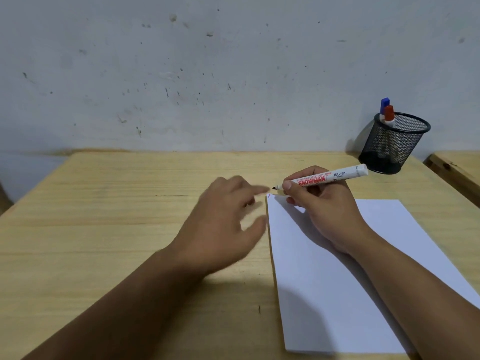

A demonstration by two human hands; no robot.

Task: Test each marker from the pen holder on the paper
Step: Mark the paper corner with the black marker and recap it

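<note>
My right hand (322, 203) grips an uncapped white marker (335, 176) with red lettering and a dark tip, held just above the far left corner of the white paper (350, 281). Two short red strokes (269, 196) mark that corner. My left hand (228, 219) hovers blurred over the table just left of the paper, fingers apart; I cannot tell whether it holds a cap. A black mesh pen holder (393, 142) stands at the back right with a blue-capped marker (384, 105) and a red-capped marker (389, 114) in it.
The wooden table (104, 216) runs up to a stained grey wall (207, 74). A second wooden surface (457, 167) sits at the right edge, apart from the table by a gap.
</note>
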